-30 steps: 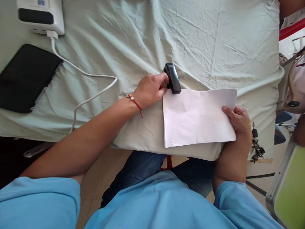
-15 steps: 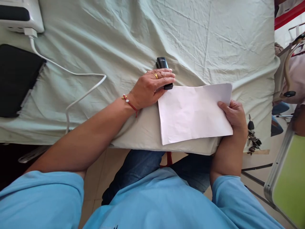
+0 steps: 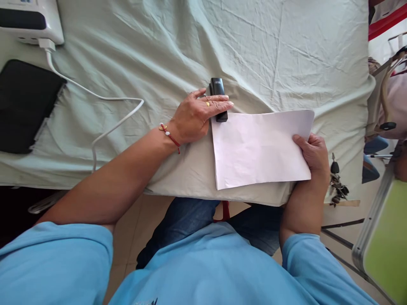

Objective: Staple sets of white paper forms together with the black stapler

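Observation:
A black stapler lies on the cloth, its near end over the top left corner of some white paper sheets. Across the stapler's top my left hand lays stretched fingers, with another finger lifted apart to the left of it; the thumb is mostly hidden. The sheets form a thin stack, lying near the table's front edge. Their right edge is pinched in my right hand, thumb on top and the other fingers underneath.
A pale green cloth covers the table. At left are a white power strip with a white cable and a black flat case. Keys lie right of my right hand. A green-topped table stands at lower right.
My left hand's fingers have spread and loosened over the stapler, one lifting away to the left. More of the stapler shows. My right hand still holds the sheets, nearly unmoved.

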### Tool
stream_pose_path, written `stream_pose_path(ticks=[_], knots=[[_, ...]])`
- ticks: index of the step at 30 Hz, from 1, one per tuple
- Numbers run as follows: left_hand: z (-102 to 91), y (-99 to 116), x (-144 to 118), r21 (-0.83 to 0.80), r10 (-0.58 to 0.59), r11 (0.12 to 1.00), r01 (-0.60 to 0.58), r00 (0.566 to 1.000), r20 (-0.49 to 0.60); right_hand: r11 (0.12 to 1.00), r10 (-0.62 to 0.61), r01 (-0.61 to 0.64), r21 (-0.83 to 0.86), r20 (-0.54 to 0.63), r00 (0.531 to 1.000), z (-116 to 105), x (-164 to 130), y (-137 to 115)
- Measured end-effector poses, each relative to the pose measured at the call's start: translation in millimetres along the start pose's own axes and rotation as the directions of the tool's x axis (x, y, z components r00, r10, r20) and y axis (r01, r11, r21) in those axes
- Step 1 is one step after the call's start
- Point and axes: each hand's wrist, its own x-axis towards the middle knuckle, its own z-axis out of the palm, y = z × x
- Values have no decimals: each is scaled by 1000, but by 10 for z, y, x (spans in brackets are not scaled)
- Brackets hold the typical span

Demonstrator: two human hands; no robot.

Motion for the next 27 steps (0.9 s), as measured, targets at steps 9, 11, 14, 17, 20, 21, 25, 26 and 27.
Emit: stream_pose_path(ticks=[9, 11, 14, 17, 20, 21, 25, 26, 27], knots=[[178, -27, 18, -149, -9, 989, -13, 990, -141, 999, -28, 29, 24, -17, 999, 71, -129, -82], [165, -48, 8, -195, -45, 981, 15, 988, -150, 998, -17, 17, 62, -15, 1000, 89, -196, -111], [120, -56, 15, -249, -36, 969, -7, 985, -171, 988, -3, 9, 152, -35, 999, 125, -278, -133], [94, -75, 43, -174, 30, 983, -61, 984, -176, 977, -3, 18, 212, -72, 997, 152, -296, -119], [70, -135, 54, -11, 7, 1000, -9, 988, -155, 976, -9, 26, 216, -80, 997, 161, -267, -87], [53, -157, 50, 19, -18, 1000, 21, 988, -155, 976, -15, 33, 214, -86, 996, 163, -254, -76], [-103, -193, 6, 17, -110, 993, 114, 983, -149, 974, -39, 70, 216, -143, 989, 184, -204, -36], [-158, -182, -8, 17, -113, 993, 117, 982, -148, 971, -48, 83, 223, -160, 986, 193, -190, -29], [-215, -164, -21, 14, -107, 994, 110, 983, -152, 968, -55, 95, 231, -173, 983, 204, -176, -25]])
